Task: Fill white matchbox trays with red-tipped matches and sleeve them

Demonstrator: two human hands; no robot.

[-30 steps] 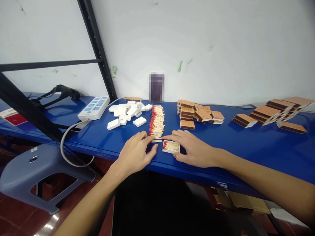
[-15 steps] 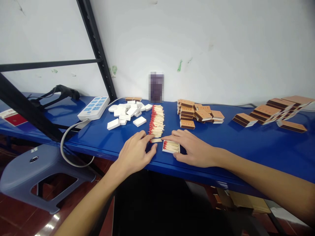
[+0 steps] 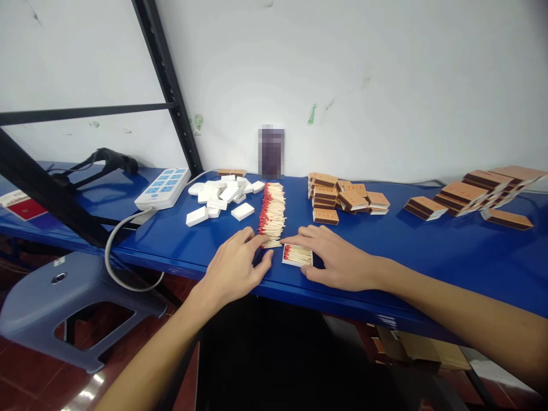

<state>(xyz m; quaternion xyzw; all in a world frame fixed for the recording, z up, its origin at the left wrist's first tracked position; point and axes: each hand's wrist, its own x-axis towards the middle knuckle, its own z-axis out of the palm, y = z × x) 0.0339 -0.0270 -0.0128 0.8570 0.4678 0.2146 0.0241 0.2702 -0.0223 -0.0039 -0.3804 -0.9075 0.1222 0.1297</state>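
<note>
A long row of red-tipped matches [image 3: 274,208] runs from the back of the blue table towards me, their heads to the left. My left hand [image 3: 234,260] rests at the near end of this row, its index fingertip touching the closest matches and its thumb spread apart, with nothing gripped. To its right, my right hand [image 3: 329,260] holds a white matchbox tray [image 3: 291,264] between thumb and fingers on the tabletop. Matches fill much of the tray, heads to the left. The right index fingertip reaches past the tray to the stick ends of the row.
White matchbox trays [image 3: 218,194] lie heaped left of the row. Brown matchbox sleeves are piled [image 3: 325,191] on the right, with another stack [image 3: 466,194] farther over. A power strip [image 3: 163,188], a black rack post [image 3: 169,85] and a grey stool [image 3: 77,297] are at left.
At the near end of the row, a few matches that lay slightly apart now sit closer against the others. Both hands and the tray have hardly moved.
</note>
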